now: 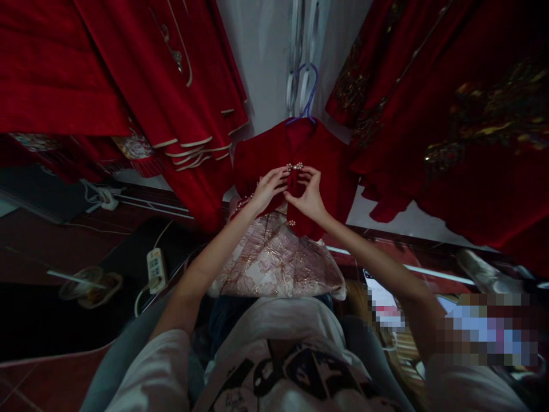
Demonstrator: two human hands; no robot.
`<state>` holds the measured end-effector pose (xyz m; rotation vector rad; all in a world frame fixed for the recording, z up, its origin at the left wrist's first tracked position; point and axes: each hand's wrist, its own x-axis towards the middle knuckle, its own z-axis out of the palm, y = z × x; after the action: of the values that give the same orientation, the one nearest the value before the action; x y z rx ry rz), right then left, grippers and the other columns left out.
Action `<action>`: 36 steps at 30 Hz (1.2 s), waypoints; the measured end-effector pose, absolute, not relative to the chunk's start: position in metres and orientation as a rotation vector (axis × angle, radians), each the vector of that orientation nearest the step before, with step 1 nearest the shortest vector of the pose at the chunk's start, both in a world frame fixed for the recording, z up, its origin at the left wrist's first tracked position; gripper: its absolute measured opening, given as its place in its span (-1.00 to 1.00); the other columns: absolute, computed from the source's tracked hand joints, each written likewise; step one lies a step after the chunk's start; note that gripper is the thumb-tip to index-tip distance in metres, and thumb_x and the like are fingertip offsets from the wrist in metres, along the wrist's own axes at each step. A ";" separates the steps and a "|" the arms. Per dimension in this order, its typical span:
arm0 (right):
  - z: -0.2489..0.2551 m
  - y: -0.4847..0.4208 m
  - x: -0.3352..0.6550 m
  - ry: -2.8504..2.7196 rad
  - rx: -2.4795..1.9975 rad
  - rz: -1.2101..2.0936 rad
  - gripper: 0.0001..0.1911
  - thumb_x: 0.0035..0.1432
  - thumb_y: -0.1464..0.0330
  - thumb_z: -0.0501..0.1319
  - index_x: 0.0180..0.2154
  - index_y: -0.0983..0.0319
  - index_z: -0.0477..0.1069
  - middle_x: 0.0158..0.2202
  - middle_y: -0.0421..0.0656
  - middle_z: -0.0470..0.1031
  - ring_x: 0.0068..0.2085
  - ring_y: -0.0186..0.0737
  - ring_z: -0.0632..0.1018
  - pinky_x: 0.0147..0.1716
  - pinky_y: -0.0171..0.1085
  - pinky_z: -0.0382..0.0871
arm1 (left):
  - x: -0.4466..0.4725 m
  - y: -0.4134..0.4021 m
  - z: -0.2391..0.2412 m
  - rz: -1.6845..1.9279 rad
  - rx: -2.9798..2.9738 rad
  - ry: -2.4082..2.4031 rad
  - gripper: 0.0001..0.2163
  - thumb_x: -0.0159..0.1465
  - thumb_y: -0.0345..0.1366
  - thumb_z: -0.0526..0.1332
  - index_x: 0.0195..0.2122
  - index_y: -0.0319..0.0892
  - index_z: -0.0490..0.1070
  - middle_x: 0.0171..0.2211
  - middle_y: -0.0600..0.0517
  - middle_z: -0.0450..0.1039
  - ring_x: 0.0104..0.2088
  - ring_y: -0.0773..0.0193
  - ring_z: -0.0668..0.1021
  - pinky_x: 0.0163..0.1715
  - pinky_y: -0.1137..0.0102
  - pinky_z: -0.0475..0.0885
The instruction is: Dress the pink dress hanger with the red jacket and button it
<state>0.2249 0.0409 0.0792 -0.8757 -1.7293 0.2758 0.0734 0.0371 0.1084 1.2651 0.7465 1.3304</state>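
A short red jacket [334, 154] hangs from a purple hanger [314, 94] in front of me. Its front carries a beaded, pearl-like clasp [294, 167], and a similar ornament [290, 223] shows lower down. At the left front edge, just under the clasp, my left hand [270, 190] grips the cloth with its fingers bent. My right hand [311, 197] curls round the opposite edge, fingertips close by the clasp and thumb lower on the fabric. Below the jacket, pink-and-gold floral brocade cloth [278, 263] lies over my lap.
Red garments [150, 74] hang on the left, and embroidered red ones [429, 126] on the right. A power strip [156, 269] and a clear cup with a straw [92, 284] rest on a black surface at left. A phone [381, 297] lies to the right.
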 end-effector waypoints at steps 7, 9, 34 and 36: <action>0.061 0.040 0.245 -1.786 -1.000 0.524 -0.52 -0.03 0.40 0.16 -0.03 0.18 0.10 -0.27 -0.13 0.36 -0.23 -0.14 0.49 -0.19 -0.07 0.47 | 0.074 0.031 0.096 1.243 1.207 0.809 -0.59 0.27 0.07 0.08 -0.03 -0.06 0.47 0.18 0.00 0.34 0.27 0.10 0.26 0.28 0.11 0.06; 0.073 0.042 0.252 -1.679 -0.891 0.813 -0.59 -0.04 0.34 0.18 -0.12 0.15 0.11 -0.34 -0.21 0.38 -0.31 -0.23 0.50 -0.25 -0.15 0.49 | 0.078 0.027 0.093 1.161 1.191 0.784 -0.51 0.24 0.15 0.05 -0.04 -0.08 0.49 0.18 0.00 0.34 0.29 0.07 0.23 0.30 0.13 0.03; 0.074 0.037 0.184 -1.800 -0.906 0.677 -0.82 0.05 0.31 0.25 -0.27 0.19 0.33 -0.35 -0.20 0.41 -0.39 -0.31 0.46 -0.40 -0.30 0.42 | 0.018 0.041 0.039 1.774 1.430 1.452 -0.81 0.09 -0.35 0.28 -0.23 -0.19 0.47 -0.23 -0.06 0.55 -0.21 0.26 0.57 -0.12 0.31 0.46; 0.075 0.042 0.187 -1.740 -0.913 0.776 -0.76 -0.01 0.27 0.31 -0.28 0.19 0.36 -0.39 -0.22 0.43 -0.39 -0.32 0.49 -0.37 -0.30 0.44 | 0.013 0.050 0.038 1.736 1.507 1.437 -0.74 0.04 -0.42 0.30 -0.20 -0.17 0.43 -0.23 -0.04 0.54 -0.19 0.27 0.56 -0.12 0.34 0.44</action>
<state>0.1872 0.0420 0.0748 -0.9129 -1.7400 0.7762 0.0132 0.0496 0.0385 1.5070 1.4375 1.7358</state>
